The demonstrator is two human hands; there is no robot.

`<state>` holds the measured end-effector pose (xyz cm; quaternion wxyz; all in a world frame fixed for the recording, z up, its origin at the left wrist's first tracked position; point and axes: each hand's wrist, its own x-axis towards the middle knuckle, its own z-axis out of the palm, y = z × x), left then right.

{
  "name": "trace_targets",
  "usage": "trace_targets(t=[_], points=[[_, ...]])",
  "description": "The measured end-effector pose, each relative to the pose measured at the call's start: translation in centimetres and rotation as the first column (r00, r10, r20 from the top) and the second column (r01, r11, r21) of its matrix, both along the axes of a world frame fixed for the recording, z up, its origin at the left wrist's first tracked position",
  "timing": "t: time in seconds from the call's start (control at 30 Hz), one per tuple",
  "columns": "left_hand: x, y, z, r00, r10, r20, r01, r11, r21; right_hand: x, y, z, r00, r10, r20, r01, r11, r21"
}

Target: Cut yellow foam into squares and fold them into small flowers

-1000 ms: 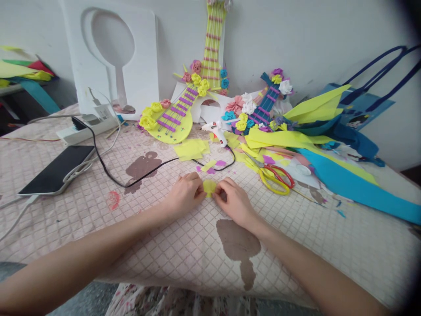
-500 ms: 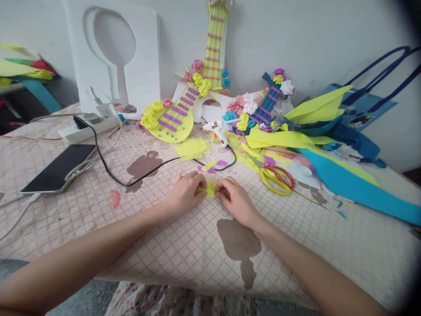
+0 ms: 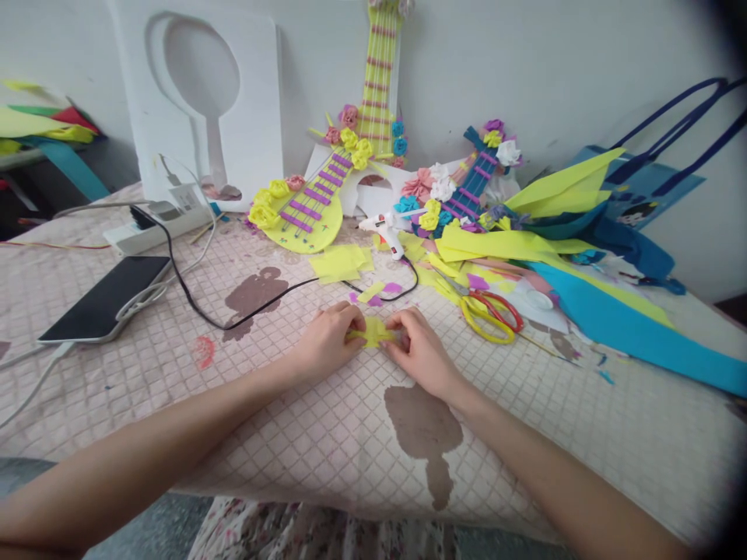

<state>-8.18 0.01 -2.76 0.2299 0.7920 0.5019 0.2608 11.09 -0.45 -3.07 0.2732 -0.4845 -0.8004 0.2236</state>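
Note:
A small piece of yellow paper (image 3: 372, 333) is stretched between my two hands, just above the quilted cloth. My left hand (image 3: 334, 336) pinches its left edge, with the fingers curled. On the other side my right hand (image 3: 421, 350) grips the right edge between thumb and fingers. Beyond them lie purple scraps (image 3: 392, 288) and a stack of yellow paper squares (image 3: 339, 263). The white glue gun (image 3: 385, 233) rests behind these, its black cord curving round. Scissors with yellow and red handles (image 3: 487, 317) lie to the right of my right hand.
Guitar-shaped crafts with paper flowers (image 3: 312, 210) stand at the back. A phone (image 3: 108, 299) and power strip (image 3: 160, 227) are on the left. Blue paper (image 3: 630, 327) spreads across the right, before a blue bag (image 3: 659, 194). A black cable (image 3: 262, 306) crosses the cloth.
My right fingers have shifted slightly, and more of the yellow paper shows beside them, now looking folded at its right side. My left hand has hardly moved.

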Motion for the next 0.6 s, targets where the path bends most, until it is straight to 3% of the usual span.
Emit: trace_targets(t=[0.27,0.6], points=[[1.1,-0.4,0.0,0.993,0.115,-0.037,-0.116,0.993,-0.002,0.1,-0.1,0.0,1.0,0.017,0.008,-0.017,1.0,-0.021],[-1.4,1.1,0.0,0.979,-0.045,0.198,0.075,0.986,-0.148,0.2,-0.1,-0.1,1.0,0.023,-0.008,-0.023,1.0,-0.004]])
